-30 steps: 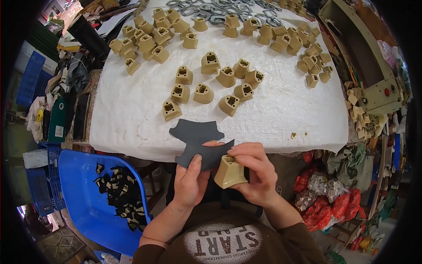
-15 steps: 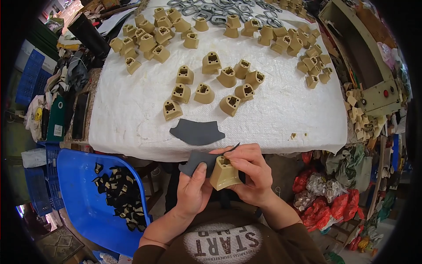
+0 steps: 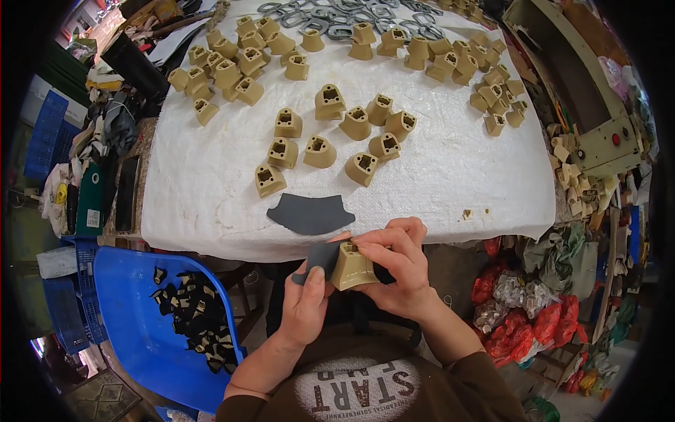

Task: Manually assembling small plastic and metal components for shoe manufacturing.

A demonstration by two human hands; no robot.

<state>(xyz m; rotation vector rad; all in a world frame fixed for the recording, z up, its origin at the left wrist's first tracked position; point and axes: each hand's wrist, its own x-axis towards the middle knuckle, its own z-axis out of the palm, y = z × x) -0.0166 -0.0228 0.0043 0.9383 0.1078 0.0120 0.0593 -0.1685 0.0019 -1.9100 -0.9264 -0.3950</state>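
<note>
Both hands meet just below the table's near edge around one tan plastic heel block (image 3: 353, 269) with a square hole in its top. My right hand (image 3: 399, 271) grips the block from the right and over the top. My left hand (image 3: 307, 302) presses a dark grey cover piece (image 3: 322, 257) against the block's left side with the thumb. A second dark grey cover piece (image 3: 310, 213), curved with flared ends, lies flat on the white padded table (image 3: 211, 204) right above the hands.
Several tan heel blocks (image 3: 320, 151) sit scattered mid-table, with more heaped at the far left (image 3: 232, 63) and far right (image 3: 492, 84). Grey metal rings (image 3: 330, 14) lie at the back. A blue tub (image 3: 133, 330) holding black scraps stands lower left. A machine (image 3: 590, 119) stands at right.
One grey piece was dropped flat on the table edge; the hands drew back toward my body, and the other grey piece now wraps against the block's left side.
</note>
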